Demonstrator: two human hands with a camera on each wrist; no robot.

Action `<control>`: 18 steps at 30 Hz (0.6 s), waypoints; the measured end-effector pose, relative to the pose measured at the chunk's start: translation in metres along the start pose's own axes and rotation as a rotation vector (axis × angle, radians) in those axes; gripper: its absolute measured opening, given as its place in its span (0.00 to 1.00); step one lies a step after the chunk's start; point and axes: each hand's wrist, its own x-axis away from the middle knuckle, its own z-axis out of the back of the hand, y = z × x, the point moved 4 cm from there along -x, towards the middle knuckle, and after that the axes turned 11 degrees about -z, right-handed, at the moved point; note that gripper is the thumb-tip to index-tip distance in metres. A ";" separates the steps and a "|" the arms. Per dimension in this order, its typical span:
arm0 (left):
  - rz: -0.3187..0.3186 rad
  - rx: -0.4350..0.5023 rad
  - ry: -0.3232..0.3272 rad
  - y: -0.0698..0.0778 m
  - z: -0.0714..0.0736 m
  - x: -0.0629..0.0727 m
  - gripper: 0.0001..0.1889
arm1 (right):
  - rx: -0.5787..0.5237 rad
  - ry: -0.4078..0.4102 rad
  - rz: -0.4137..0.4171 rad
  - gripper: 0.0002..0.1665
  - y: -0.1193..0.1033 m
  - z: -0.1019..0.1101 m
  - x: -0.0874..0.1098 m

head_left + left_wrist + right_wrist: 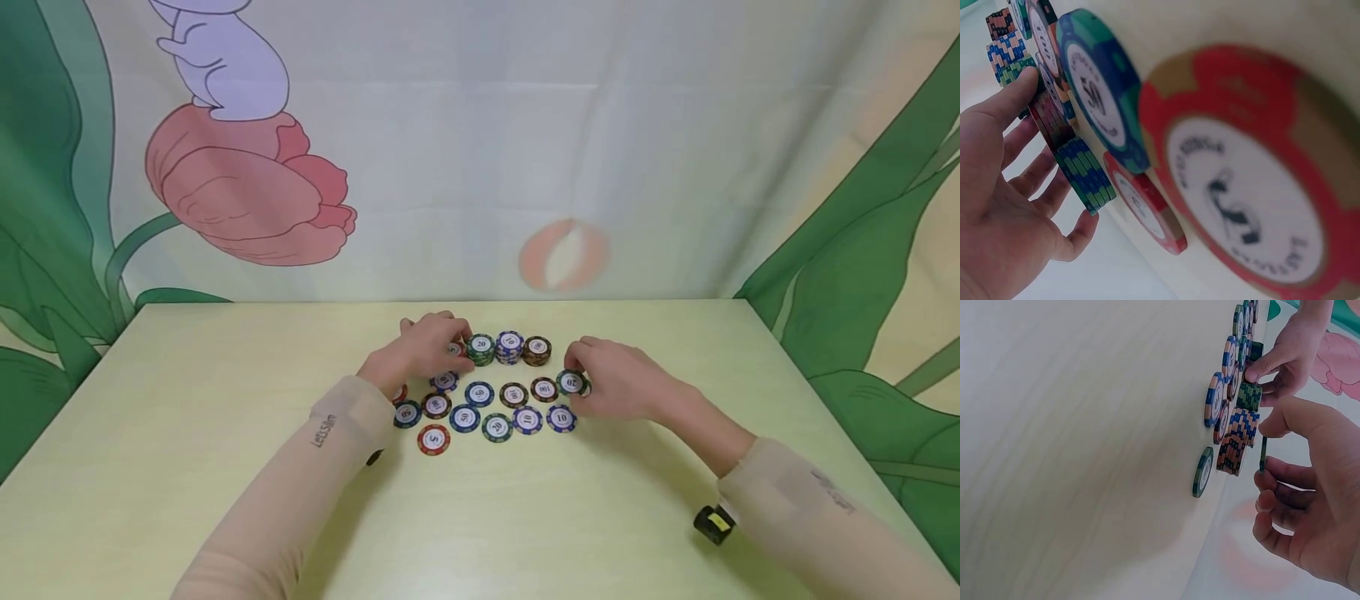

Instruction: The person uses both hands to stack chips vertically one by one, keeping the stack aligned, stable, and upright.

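Near table point(517, 521) passable; chip stacks point(509, 347) (close-set) obstruct beyond.

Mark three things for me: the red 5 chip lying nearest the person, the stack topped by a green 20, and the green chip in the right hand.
Red 5 chip point(433, 439): head view, middle of face.
Green-topped stack point(481, 344): head view, top chip's face.
Held green chip point(1264, 454): right wrist view, rim.

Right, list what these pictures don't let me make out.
Head: blue-green stack, hidden by the left hand.
Head: drawn animal, its head cut off by the top edge.
Left wrist: nearest red chip, cut off by the right edge.
Right wrist: face of the held chip, turned edge-on.
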 end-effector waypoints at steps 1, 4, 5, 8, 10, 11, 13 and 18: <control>0.002 0.000 0.001 0.000 0.000 0.000 0.23 | 0.001 0.010 0.002 0.20 -0.001 0.000 -0.002; 0.013 -0.007 -0.001 0.001 0.000 -0.001 0.23 | 0.005 0.037 0.005 0.20 -0.006 0.000 -0.009; 0.016 -0.012 -0.002 0.001 0.000 -0.001 0.23 | 0.007 0.045 0.007 0.21 -0.008 0.000 -0.011; 0.023 -0.030 -0.003 0.002 0.000 -0.001 0.23 | 0.017 0.059 0.012 0.23 -0.014 0.001 -0.018; 0.023 -0.038 -0.004 0.001 0.000 -0.001 0.23 | 0.028 0.060 0.015 0.25 -0.019 0.001 -0.022; 0.023 -0.041 -0.004 0.001 -0.001 -0.001 0.23 | 0.031 0.060 0.017 0.25 -0.021 0.000 -0.025; 0.022 -0.043 -0.004 0.001 -0.001 -0.002 0.23 | 0.038 0.059 0.022 0.25 -0.025 0.000 -0.030; 0.024 -0.049 -0.004 0.001 -0.002 -0.002 0.23 | 0.028 0.058 0.039 0.24 -0.034 -0.005 -0.042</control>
